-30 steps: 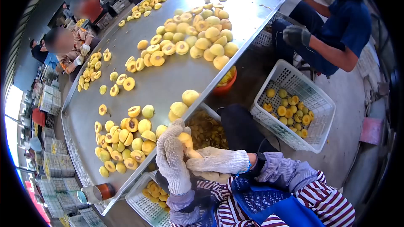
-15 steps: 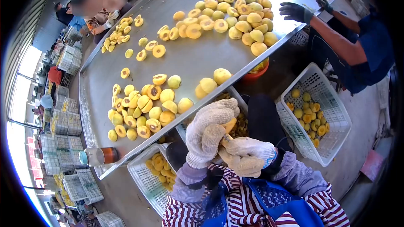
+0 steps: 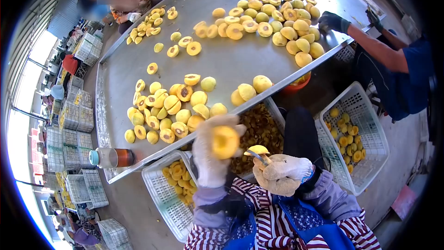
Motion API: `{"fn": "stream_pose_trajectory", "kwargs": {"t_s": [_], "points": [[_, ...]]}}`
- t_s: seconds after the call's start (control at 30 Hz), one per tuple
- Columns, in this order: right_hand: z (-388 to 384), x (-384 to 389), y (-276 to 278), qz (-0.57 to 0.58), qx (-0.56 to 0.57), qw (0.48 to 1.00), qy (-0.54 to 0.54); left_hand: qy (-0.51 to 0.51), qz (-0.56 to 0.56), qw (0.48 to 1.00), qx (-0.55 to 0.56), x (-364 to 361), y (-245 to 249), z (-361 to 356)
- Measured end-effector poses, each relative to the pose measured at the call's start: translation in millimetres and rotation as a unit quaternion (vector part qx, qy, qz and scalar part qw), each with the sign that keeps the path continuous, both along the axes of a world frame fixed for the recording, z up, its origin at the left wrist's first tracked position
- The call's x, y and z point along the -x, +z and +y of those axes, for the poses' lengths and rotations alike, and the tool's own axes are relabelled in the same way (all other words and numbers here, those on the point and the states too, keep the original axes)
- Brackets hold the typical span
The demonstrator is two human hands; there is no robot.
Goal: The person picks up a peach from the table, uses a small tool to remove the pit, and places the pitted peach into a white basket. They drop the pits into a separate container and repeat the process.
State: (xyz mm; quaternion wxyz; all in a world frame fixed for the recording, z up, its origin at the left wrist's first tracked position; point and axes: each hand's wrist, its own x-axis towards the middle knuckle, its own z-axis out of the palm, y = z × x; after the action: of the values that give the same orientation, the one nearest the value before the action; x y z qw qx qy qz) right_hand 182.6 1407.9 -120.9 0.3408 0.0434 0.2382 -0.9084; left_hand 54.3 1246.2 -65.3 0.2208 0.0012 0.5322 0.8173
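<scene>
Facing the camera, a halved peach (image 3: 225,141) is held up in the left hand (image 3: 209,164), whose gloved fingers are curled closed around its rim, just below the edge of the steel table (image 3: 231,60). A small blade (image 3: 261,157) carrying a yellow scrap (image 3: 257,150) is clasped in the right hand (image 3: 283,176), with the fingers folded shut into a fist. Brown pits (image 3: 259,127) are seen heaped just behind both hands, and a white basket (image 3: 152,190) of halves is set to the left. A pile of peaches (image 3: 171,109) is spread on the table nearby.
</scene>
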Motion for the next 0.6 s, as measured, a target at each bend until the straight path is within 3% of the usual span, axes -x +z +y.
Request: {"fn": "stream_pose_trajectory", "kwargs": {"t_s": [0.03, 0.1, 0.13, 0.23, 0.3, 0.37, 0.5, 0.53, 0.57, 0.6], "points": [[5, -1, -4, 0.000, 0.002, 1.000, 0.008, 0.042, 0.011, 0.998, 0.034, 9, -2, -27], [8, 5, 12, 0.030, -0.165, 0.985, -0.026, 0.142, 0.153, 0.949, 0.237, 38, -37, -85], [17, 14, 21, 0.003, -0.106, 0.993, 0.048, 0.128, 0.211, 0.925, 0.289, 40, -42, -85], [-2, 27, 36, -0.011, -0.284, 0.958, 0.027, 0.084, 0.378, 0.813, 0.434, 53, -48, -75], [-3, 33, 37, -0.001, -0.314, 0.949, 0.032, 0.056, 0.472, 0.712, 0.516, 59, -52, -62], [-5, 34, 34, 0.001, -0.350, 0.937, 0.023, -0.091, 0.493, 0.737, 0.454, 70, -56, -19], [5, 33, 34, -0.040, -0.376, 0.926, -0.005, -0.264, 0.623, 0.457, 0.577, 114, -83, 67], [7, 33, 32, -0.047, -0.390, 0.919, -0.002, -0.312, 0.620, 0.419, 0.585, 117, -74, 83], [10, 34, 33, -0.051, -0.387, 0.921, 0.007, -0.298, 0.675, 0.435, 0.516, 133, -100, 92], [12, 33, 31, -0.054, -0.385, 0.921, -0.002, -0.373, 0.599, 0.494, 0.508, 140, -87, 98]]}}
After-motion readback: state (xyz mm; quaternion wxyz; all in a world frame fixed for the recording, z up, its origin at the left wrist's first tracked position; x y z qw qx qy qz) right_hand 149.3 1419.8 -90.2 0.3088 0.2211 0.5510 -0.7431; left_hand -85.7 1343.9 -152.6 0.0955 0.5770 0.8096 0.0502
